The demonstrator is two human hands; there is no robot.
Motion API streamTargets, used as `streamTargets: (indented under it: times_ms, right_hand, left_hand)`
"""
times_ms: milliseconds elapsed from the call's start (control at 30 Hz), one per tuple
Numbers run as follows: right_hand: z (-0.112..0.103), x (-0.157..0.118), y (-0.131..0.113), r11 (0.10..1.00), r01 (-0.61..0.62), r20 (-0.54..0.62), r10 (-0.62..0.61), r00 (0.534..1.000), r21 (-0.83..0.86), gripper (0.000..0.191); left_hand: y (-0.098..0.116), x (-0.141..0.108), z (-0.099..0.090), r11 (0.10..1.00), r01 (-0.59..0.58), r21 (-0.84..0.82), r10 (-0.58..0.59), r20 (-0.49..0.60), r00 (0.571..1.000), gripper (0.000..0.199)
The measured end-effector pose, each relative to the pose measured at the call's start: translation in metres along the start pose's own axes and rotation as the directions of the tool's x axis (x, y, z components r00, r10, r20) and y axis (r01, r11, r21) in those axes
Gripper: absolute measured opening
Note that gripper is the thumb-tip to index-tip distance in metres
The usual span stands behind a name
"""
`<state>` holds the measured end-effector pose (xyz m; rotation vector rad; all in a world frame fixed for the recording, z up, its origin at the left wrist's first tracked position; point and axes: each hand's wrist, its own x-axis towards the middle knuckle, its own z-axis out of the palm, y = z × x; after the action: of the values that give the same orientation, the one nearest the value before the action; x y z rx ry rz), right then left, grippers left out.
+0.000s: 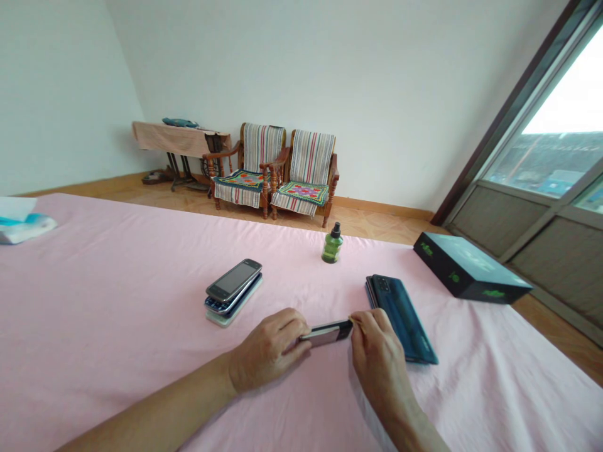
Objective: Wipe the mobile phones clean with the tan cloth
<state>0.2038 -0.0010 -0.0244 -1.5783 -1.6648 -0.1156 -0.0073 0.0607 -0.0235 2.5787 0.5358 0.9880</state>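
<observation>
A slim, black-and-grey rectangular phone (326, 335) lies crosswise over the pink cloth (155, 301), its long axis running left to right between the bare left hand (268, 348) and bare right hand (379, 351), whose fingers pinch opposite ends.

At the lower centre of the frame, the left hand (273, 348) and right hand (378, 348) grip opposite ends of a phone (326, 334), tilted above the pink cloth (155, 301). Left of centre lies a phone stack (234, 285); right of centre, a blue phone (406, 319) tops another. A green bottle (332, 246) stands upright near mid-frame, a black box (471, 267) at right. Two chairs (264, 144) are at upper centre.
</observation>
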Motion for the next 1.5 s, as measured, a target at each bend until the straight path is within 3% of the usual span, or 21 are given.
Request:
streamTargets:
  times_ms: [167, 267, 400, 600, 767, 1067, 1300, 1500]
  right_hand:
    - [0.000, -0.001, -0.014, 0.989, 0.084, -0.020, -0.082, 0.996, 0.125, 0.019]
    - [0.005, -0.006, -0.030, 0.960, 0.133, 0.072, -0.155, 0.985, 0.246, 0.023]
    - [0.014, -0.013, -0.039, 0.949, 0.131, 0.162, -0.183, 0.970, 0.286, 0.024]
    - [0.014, -0.010, -0.026, 0.981, 0.045, 0.118, -0.068, 0.991, 0.191, 0.023]
    - [0.010, -0.004, -0.017, 0.990, -0.029, 0.006, 0.028, 1.000, 0.140, 0.019]
    - [0.013, 0.001, -0.010, 0.962, -0.204, -0.089, 0.222, 0.971, 0.180, 0.018]
    - [0.019, -0.001, 0.003, 0.923, -0.314, 0.006, 0.321, 0.947, 0.223, 0.020]
    - [0.017, -0.003, 0.003, 0.920, -0.316, 0.103, 0.300, 0.948, 0.234, 0.019]
  left_hand:
    - [-0.001, 0.001, 0.001, 1.000, -0.007, -0.001, 0.007, -0.003, 1.000, 0.006]
    - [0.000, 0.002, 0.001, 1.000, -0.021, -0.016, 0.021, -0.007, 1.000, 0.004]
    - [0.003, 0.003, 0.000, 0.999, -0.017, -0.030, 0.017, -0.023, 1.000, 0.003]
    - [0.001, 0.002, 0.000, 1.000, -0.006, -0.016, 0.005, -0.013, 1.000, 0.005]
    - [-0.001, 0.001, 0.000, 1.000, 0.010, -0.013, -0.010, -0.011, 1.000, 0.006]
    - [0.000, 0.000, 0.001, 0.999, 0.043, -0.020, -0.043, -0.016, 0.999, 0.008]
    - [0.000, 0.002, 0.000, 0.999, 0.040, -0.037, -0.042, -0.046, 0.998, 0.007]
    - [-0.003, 0.000, 0.001, 0.998, 0.058, -0.035, -0.060, -0.054, 0.997, 0.006]
